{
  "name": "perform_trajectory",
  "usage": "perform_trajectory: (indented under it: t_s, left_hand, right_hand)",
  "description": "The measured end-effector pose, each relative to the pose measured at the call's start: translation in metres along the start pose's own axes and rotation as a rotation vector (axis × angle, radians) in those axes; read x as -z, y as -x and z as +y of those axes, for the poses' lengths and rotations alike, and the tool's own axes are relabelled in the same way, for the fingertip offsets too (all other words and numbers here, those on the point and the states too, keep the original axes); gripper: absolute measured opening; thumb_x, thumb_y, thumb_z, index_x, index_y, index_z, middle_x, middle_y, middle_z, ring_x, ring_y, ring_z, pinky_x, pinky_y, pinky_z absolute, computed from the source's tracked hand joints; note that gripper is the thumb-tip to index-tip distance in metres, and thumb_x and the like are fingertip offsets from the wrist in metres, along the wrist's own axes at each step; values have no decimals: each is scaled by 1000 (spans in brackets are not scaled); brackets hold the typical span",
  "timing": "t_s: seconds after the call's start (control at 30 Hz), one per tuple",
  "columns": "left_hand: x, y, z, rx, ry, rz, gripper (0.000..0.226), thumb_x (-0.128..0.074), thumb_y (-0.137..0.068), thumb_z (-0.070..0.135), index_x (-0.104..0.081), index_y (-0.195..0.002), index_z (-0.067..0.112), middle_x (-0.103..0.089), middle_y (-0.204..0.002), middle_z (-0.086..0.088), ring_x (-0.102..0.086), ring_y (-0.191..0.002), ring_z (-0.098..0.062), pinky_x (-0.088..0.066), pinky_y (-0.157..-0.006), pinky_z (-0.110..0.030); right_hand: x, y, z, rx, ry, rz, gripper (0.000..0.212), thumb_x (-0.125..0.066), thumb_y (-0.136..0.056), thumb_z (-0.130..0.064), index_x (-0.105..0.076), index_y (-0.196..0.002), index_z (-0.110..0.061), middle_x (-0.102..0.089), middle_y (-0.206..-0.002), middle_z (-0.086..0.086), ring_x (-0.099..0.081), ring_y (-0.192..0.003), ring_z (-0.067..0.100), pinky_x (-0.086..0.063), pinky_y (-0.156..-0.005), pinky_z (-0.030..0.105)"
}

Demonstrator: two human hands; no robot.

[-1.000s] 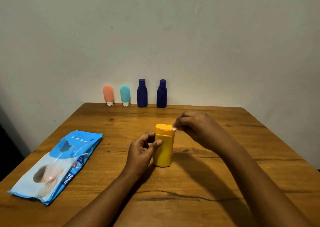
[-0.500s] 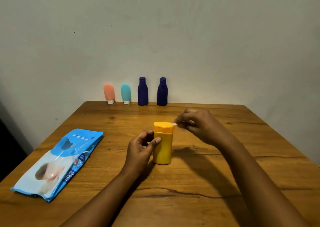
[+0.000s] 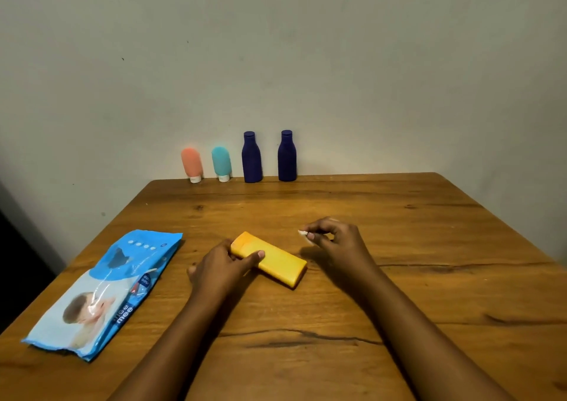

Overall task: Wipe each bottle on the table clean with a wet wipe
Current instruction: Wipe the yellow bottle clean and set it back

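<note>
Your yellow bottle point(image 3: 270, 258) lies on its side near the middle of the wooden surface point(image 3: 414, 247), its cap end pointing up-left and its base toward the right. Your left hand point(image 3: 225, 267) grips it at the cap end, thumb across the top face and fingers wrapped under, so the far side of that end is hidden from you. Whether the bottle has anything in it cannot be told; the plastic is opaque.

Your right hand point(image 3: 333, 241) hovers just right of the bottle, apart from it, fingers curled and pinching a small white scrap of wet wipe point(image 3: 302, 233). Only the tip of the wipe pokes out past your fingertips; the rest is buried in the hand.

At the far edge, against the wall, four more containers stand upright in a row: an orange tube point(image 3: 191, 164) and a teal tube point(image 3: 221, 164), each resting on its white cap, then two dark blue bottles point(image 3: 252, 157) side by side, caps on. Their contents are not visible either.

On your left lies the blue wipes pack point(image 3: 107, 290), flat on the surface; its printed lettering is mostly too small and blurred to read, and you cannot tell whether its flap is sealed.
</note>
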State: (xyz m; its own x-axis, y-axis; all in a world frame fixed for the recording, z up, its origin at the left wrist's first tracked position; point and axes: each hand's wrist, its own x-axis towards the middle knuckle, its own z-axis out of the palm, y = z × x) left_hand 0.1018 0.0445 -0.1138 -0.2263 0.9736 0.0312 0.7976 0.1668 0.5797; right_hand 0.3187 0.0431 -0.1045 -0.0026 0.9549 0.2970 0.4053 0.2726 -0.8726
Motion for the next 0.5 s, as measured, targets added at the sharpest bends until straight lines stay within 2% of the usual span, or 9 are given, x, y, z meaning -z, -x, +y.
perform_trajectory:
  t_s: [0.13,0.2,0.27,0.33,0.43,0.5]
  left_hand:
    - [3,-4,-7,3,-249,-27,77,-54,-75,80,-54,-132,29,-64,-123,1,-53,-119,-22,-34,-98,-45]
    - [9,-5,-7,-64,-273,-9,79,-58,-75,77,-48,-139,33,-50,-142,-2,-41,-132,-25,-33,-105,-48]
    - [18,-6,-2,-250,-145,-94,79,-67,-78,62,-34,-147,41,-26,-157,2,-23,-143,-24,-28,-112,-50]
    - [25,-5,12,-484,-206,-306,83,-71,-80,52,-24,-148,47,-11,-162,11,-11,-147,-20,-19,-117,-50]
    - [22,-15,26,-661,-409,-535,79,-70,-84,48,-26,-149,42,-18,-160,14,-10,-147,-15,-11,-120,-46]
    - [17,-24,30,-664,-387,-603,73,-71,-84,45,-34,-146,37,-34,-154,12,-25,-142,-12,-23,-115,-37]
  right_hand:
    - [0,-5,10,-48,-22,12,17,-62,-88,-11,-72,-97,-20,-66,-97,-12,-60,-93,2,-54,-86,36]
    - [2,-6,12,-62,-45,22,18,-62,-88,-9,-72,-96,-22,-65,-96,-13,-60,-95,6,-54,-86,39]
    - [3,-6,14,-100,-88,11,20,-62,-87,-8,-72,-93,-25,-65,-96,-10,-61,-97,13,-54,-85,42]
    - [5,-7,18,-166,-180,-4,19,-63,-86,-8,-72,-87,-25,-67,-97,-2,-63,-97,22,-53,-85,48]
    - [10,-9,17,-331,-312,-36,18,-65,-85,-8,-75,-81,-23,-69,-99,4,-64,-98,27,-52,-87,51]
    - [18,-9,15,-476,-412,-99,19,-66,-83,-4,-75,-83,-20,-69,-101,8,-65,-98,27,-53,-88,48]
